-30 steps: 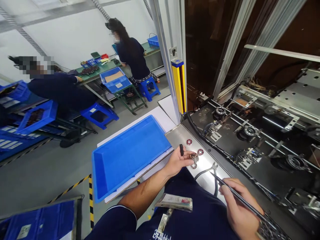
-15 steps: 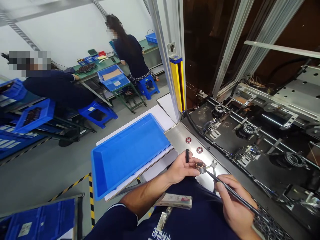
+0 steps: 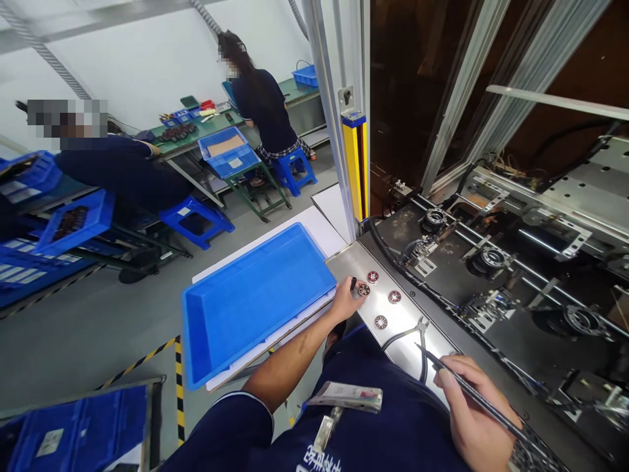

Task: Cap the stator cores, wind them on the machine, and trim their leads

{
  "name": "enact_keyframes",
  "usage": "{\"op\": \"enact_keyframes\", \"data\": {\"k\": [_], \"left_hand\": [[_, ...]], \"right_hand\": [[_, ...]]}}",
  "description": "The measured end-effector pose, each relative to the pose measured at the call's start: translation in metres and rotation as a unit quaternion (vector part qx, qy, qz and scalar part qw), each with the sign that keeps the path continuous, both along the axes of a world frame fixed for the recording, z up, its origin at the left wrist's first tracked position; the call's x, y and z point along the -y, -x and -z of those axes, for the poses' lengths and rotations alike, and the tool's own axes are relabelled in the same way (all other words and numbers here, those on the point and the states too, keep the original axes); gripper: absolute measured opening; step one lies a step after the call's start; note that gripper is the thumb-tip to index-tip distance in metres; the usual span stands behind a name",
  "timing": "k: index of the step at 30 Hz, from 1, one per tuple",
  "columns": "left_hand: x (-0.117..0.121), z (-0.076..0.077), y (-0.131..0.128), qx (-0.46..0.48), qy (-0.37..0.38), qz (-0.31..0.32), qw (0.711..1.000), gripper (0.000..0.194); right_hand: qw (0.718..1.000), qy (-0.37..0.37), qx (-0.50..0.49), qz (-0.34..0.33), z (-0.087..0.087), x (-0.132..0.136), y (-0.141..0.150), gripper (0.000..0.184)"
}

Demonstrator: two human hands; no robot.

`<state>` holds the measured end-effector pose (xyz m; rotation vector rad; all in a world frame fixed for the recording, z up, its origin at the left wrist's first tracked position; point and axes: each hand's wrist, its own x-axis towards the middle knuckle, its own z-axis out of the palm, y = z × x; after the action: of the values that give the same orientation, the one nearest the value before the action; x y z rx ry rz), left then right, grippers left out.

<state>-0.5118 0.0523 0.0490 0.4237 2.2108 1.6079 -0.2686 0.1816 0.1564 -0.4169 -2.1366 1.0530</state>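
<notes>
My left hand (image 3: 348, 302) is at the left part of the metal ledge, its fingers closed round the side of a small round motor stator (image 3: 364, 290). A short black piece (image 3: 353, 283) sticks up at those fingers; whether it is worn or held I cannot tell. Three similar stators lie flat close by: one (image 3: 373, 277) just beyond, one (image 3: 394, 297) to the right, one (image 3: 381, 322) nearer me. My right hand (image 3: 474, 400) grips a long dark tool with a pointed tip (image 3: 484, 401), angled over the ledge. Below that tip lie cutting pliers (image 3: 421, 334), handles spread.
A large blue tray (image 3: 196, 328) stands left of the ledge (image 3: 344, 261). To the right is a machine bed (image 3: 452, 252) with rods and fixtures. A yellow safety post (image 3: 354, 170) rises behind. Two seated people work at green benches (image 3: 187, 141) at far left.
My left hand has carried the stator away from the dark tool's tip, forward and left onto the ledge. A stator and the pliers' handles now show there. My right hand has shifted slightly right.
</notes>
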Motion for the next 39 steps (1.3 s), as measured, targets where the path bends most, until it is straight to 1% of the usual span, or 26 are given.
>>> {"op": "enact_keyframes", "data": {"k": [2,3,6,8,10,12,15,17,18,20,23,26,29,31,34,39], "left_hand": [[0.002,0.008,-0.001,-0.039,0.032,-0.013,0.999,0.026],[0.004,0.01,-0.005,-0.057,0.043,-0.019,0.997,0.026],[0.014,0.009,-0.03,-0.104,0.058,-0.024,0.993,0.039],[0.021,0.007,-0.051,-0.12,0.057,0.002,0.991,0.045],[0.023,0.008,-0.069,-0.123,0.052,0.036,0.99,0.049],[0.02,0.012,-0.08,-0.115,0.048,0.055,0.991,0.051],[0.009,0.019,-0.084,-0.084,0.042,0.052,0.994,0.048],[0.003,0.019,-0.083,-0.052,0.031,0.041,0.997,0.042],[0.002,0.016,-0.082,-0.033,0.023,0.034,0.999,0.04],[0.002,0.006,-0.08,0.012,-0.001,0.021,1.0,0.037],[0.004,-0.016,-0.079,0.113,-0.066,0.032,0.991,0.042],[0.003,-0.04,-0.081,0.229,-0.14,0.073,0.96,0.059],[0.0,-0.055,-0.085,0.316,-0.189,0.097,0.925,0.069],[-0.003,-0.061,-0.089,0.353,-0.209,0.101,0.907,0.071],[-0.004,-0.066,-0.094,0.386,-0.228,0.103,0.888,0.07],[-0.003,-0.069,-0.096,0.403,-0.241,0.104,0.877,0.067]], "right_hand": [[1.0,0.001,0.0,0.01,0.004,-0.001,-0.005,0.008],[1.0,0.002,0.0,0.018,0.006,-0.001,-0.007,0.008],[0.999,0.011,0.009,0.05,0.011,-0.003,-0.014,0.008],[0.997,0.018,0.018,0.07,0.014,-0.003,-0.017,0.009],[0.996,0.02,0.026,0.078,0.016,-0.003,-0.018,0.01],[0.997,0.013,0.03,0.073,0.018,-0.004,-0.018,0.011],[0.998,-0.006,0.031,0.059,0.019,-0.005,-0.018,0.011],[0.998,-0.017,0.035,0.057,0.017,-0.005,-0.018,0.01],[0.997,-0.021,0.036,0.057,0.016,-0.005,-0.017,0.01],[0.998,-0.024,0.035,0.054,0.014,-0.004,-0.017,0.009],[0.999,-0.019,0.031,0.039,0.011,-0.002,-0.014,0.007],[0.999,-0.013,0.028,0.027,0.009,-0.001,-0.009,0.007],[0.999,-0.014,0.028,0.016,0.007,0.001,-0.006,0.007],[0.999,-0.015,0.027,0.009,0.006,0.001,-0.005,0.007],[1.0,-0.017,0.023,0.005,0.006,0.0,-0.005,0.008],[1.0,-0.015,0.022,0.007,0.008,0.0,-0.005,0.01]]}}
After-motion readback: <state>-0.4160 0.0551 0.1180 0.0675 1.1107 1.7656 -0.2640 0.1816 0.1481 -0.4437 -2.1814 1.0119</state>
